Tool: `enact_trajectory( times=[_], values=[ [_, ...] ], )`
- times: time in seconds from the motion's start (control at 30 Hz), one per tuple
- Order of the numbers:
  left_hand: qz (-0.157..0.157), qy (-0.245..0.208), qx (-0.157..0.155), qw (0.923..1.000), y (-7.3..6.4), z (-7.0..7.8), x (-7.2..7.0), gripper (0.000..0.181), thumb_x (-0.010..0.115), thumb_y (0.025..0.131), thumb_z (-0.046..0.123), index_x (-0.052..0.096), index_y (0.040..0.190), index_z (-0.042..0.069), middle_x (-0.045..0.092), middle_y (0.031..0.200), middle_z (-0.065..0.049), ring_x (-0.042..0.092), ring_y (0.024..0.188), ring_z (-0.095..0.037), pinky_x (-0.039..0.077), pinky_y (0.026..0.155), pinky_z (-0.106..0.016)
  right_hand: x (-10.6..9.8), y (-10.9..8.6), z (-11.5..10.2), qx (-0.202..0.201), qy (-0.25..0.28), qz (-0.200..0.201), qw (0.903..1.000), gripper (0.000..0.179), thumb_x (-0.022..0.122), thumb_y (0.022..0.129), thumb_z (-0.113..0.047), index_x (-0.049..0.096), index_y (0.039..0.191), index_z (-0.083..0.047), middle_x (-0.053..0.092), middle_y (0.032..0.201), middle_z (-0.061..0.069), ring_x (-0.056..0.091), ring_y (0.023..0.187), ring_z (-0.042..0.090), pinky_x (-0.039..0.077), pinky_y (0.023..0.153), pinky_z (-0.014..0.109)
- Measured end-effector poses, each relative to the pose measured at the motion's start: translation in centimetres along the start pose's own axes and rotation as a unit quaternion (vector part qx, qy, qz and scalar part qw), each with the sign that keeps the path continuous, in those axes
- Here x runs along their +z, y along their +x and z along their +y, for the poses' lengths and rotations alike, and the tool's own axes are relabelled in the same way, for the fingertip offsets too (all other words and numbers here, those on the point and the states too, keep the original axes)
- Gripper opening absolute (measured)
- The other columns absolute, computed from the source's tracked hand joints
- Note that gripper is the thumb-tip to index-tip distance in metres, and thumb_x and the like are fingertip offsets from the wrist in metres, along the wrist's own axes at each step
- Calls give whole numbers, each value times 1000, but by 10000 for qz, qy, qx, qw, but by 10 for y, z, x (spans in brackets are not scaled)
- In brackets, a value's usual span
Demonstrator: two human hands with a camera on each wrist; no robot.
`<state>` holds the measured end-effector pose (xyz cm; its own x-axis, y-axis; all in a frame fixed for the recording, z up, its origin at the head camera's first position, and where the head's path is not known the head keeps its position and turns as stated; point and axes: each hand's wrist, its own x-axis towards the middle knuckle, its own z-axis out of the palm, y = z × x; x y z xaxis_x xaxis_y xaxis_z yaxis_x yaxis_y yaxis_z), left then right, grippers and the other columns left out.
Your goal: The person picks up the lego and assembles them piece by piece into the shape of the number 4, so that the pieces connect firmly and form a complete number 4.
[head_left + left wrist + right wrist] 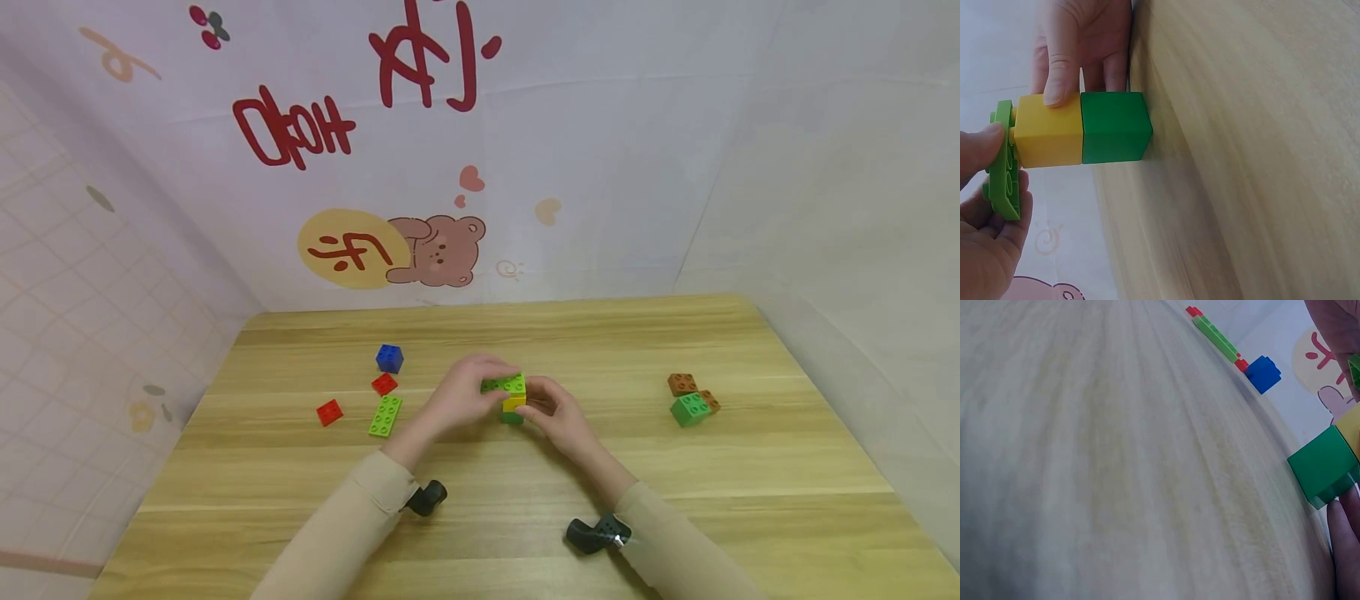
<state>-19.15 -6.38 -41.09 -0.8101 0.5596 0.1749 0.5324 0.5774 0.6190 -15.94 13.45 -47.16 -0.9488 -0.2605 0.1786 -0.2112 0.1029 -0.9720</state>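
Note:
A green block (1115, 127) stands on the table with a yellow block (1050, 134) stacked on it, in the middle of the head view. My left hand (461, 396) pinches a flat light green brick (1004, 162) between thumb and fingers at the top of the yellow block. In the left wrist view the flat brick sits slightly tilted at the yellow studs, a sliver of them showing, and one end juts past the stack. My right hand (561, 418) grips the yellow block from the right, thumb on its near side and the other fingers behind.
Left on the wooden table (480, 533) lie a blue block (389, 358), two flat red bricks, one nearer the blue block (385, 383), and another light green brick (386, 416). To the right are a green block (690, 409) and two brown bricks (682, 383). A printed cloth backs the table.

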Motion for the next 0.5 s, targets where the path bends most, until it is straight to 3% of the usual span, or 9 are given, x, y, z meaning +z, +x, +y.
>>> enact_trajectory(
  times=[0.5],
  values=[
    [-161, -131, -224, 9995, 1, 3, -1, 34, 72, 91, 8, 70, 125, 9, 68, 121, -5, 57, 119, -24, 43, 105, -42, 0, 0, -1, 35, 34, -26, 10000, 35, 67, 92, 2, 57, 125, 9, 59, 124, 26, 55, 118, 43, 44, 102, 55]
  ],
)
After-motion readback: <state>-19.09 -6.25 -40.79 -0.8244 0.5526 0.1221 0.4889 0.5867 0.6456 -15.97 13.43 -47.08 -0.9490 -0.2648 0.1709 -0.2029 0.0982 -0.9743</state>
